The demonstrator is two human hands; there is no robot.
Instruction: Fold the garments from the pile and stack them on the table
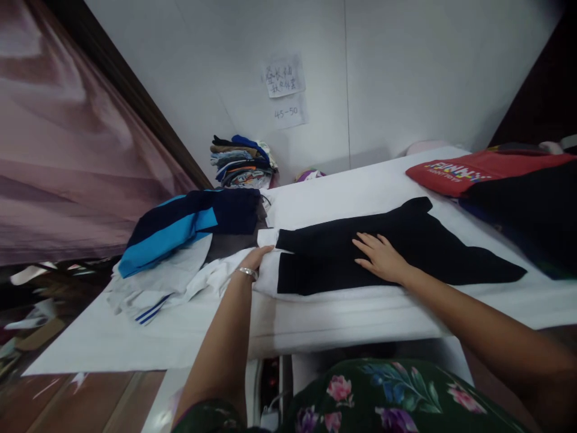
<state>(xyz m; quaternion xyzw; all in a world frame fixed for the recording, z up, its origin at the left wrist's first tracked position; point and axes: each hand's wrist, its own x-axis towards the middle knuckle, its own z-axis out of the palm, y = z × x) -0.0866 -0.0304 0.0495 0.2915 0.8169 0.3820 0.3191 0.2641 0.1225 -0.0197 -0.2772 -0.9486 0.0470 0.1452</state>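
A black garment (pixel 329 252) lies spread lengthwise on the white-covered table (pixel 333 204), with two squared ends at its left and a wider part at its right. Flat on its middle rests my right hand (pixel 383 258), fingers spread. My left hand (pixel 256 258), with a bracelet at the wrist, is by the garment's left end. Its fingers are close together at a piece of white cloth (pixel 268 238); the fingertips are partly hidden. Left of that hand is a loose heap with a white garment (pixel 180 270) and a navy and bright-blue garment (pixel 193 216).
A stack of folded clothes (pixel 243 162) stands at the back against the wall. At the right lie a red garment (pixel 473 174) and dark clothing (pixel 532 216). Handwritten paper notes (pixel 285 90) hang on the wall. A pink curtain (pixel 76 138) drapes at the left.
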